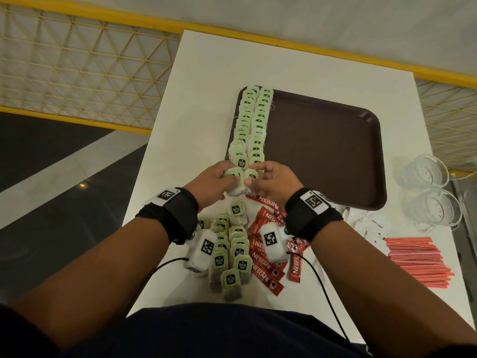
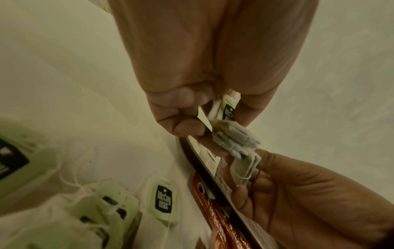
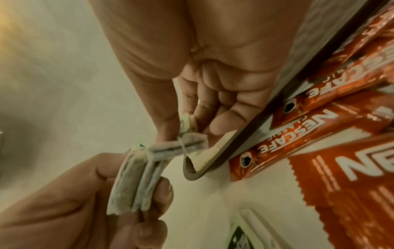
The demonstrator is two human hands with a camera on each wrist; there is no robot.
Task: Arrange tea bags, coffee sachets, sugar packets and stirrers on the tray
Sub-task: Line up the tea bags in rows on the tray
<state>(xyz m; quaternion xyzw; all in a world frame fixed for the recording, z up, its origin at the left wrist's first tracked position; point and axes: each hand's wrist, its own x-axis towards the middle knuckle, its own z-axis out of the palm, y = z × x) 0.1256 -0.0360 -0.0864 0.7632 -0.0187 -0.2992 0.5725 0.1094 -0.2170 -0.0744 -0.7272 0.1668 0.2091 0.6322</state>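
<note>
Head camera overhead facing down, wrist cameras close underneath, all sharing hands (image 1: 238, 180)

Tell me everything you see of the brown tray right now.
The brown tray is a dark, plastic-looking rounded rectangle with a raised rim, lying flat on the white table. Two overlapping rows of green-tagged tea bags run along its left edge; the rest is bare. Red coffee sachets lie against its near rim.

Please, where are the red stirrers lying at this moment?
In the head view, the red stirrers lie in a bundle on the white table, on the person's right, nearer to the person than the glass cups and outside the brown tray.
</note>
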